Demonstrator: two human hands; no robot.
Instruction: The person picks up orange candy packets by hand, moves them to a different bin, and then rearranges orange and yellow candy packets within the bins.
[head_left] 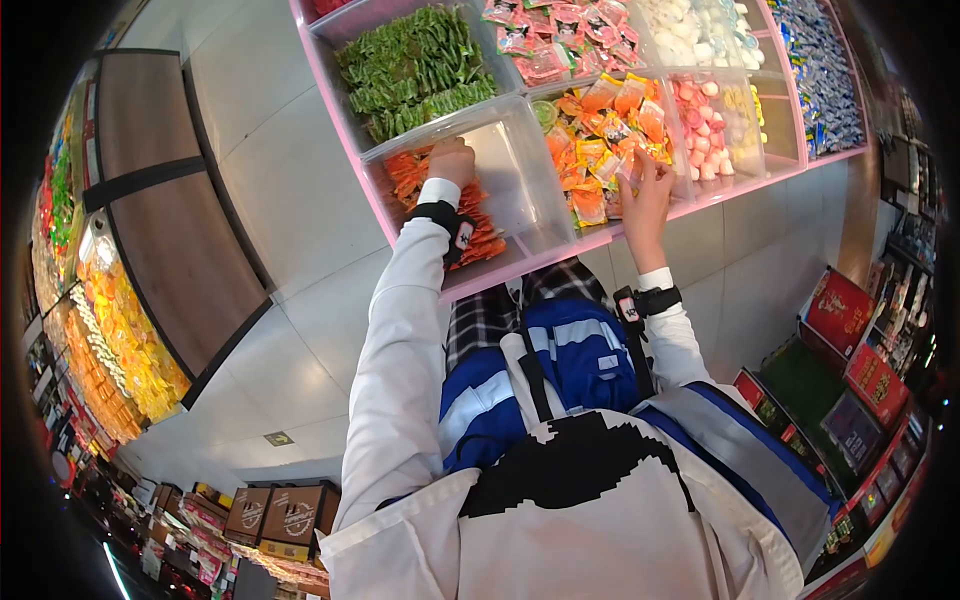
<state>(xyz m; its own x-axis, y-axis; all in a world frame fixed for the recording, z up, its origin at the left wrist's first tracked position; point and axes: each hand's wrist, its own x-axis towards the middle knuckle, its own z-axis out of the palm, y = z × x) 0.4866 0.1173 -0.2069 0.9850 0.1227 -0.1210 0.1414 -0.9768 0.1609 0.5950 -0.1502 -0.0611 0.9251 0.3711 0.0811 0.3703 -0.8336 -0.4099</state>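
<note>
- Closest to us, below both wrists, a blue bag [580, 365] with black straps hangs against our white jacket.
- A black wrist strap [447, 222] wraps our left sleeve, just behind the knuckles. A second black strap [650, 300] sits on our right cuff.
- Our left hand [452, 162] is clenched on the near rim of a clear plastic bin [515, 175]. The fingers curl over its edge.
- Under and behind that fist, orange packets [482, 238] fill the compartment along the pink shelf [345, 140].
- Our right hand [645, 200] reaches up with its fingers [640, 165] stretched and loose, not closed on anything.
- The fingertips touch a heap of mixed orange and green wrapped sweets [600, 125], which lies just beyond and to the left of them.
- The clear plastic bin stands between our two hands.
- Right of the right fingertips, pink and white sweets [705, 130] fill a smaller clear compartment.
- Past the left fist, further back, long green packets [415, 70] are stacked in their own section.
- Beyond the right fingertips lie pink-red packets [555, 35].
- Far off to their right, blue packets [825, 80] run along the shelf end.
</note>
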